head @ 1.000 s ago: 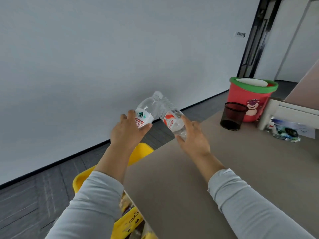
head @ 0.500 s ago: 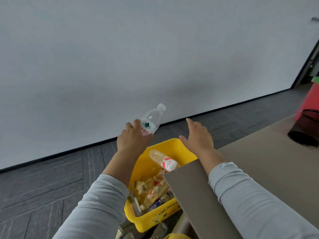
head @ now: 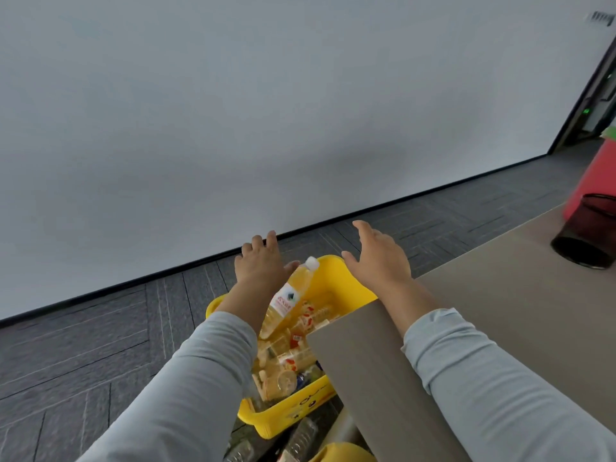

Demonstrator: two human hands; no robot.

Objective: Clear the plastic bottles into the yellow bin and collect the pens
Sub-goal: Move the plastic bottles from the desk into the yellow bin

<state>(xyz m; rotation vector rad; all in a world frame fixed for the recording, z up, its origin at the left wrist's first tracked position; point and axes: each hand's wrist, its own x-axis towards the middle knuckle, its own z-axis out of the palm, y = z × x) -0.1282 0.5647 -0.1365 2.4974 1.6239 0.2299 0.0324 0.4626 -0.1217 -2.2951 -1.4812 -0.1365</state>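
The yellow bin (head: pixel 336 285) stands on the floor beside the table's left end and holds several plastic bottles. A clear bottle (head: pixel 289 300) with a white cap and a red-and-white label is dropping into it, tilted, cap up. My left hand (head: pixel 260 266) hovers over the bin's far left rim with fingers spread and nothing in it. My right hand (head: pixel 378 258) is over the bin's right rim, also spread and empty. No pens are in view.
The grey table (head: pixel 500 328) runs along the right. A dark mesh cup (head: pixel 588 240) stands near its far edge, with a red bucket (head: pixel 596 181) behind it. More bottles lie on the carpet below the bin (head: pixel 300 438). A white wall is ahead.
My right hand let its bottle fall into the bin first. My left hand has now let go of the second bottle, which is falling in. The view swung left and down.
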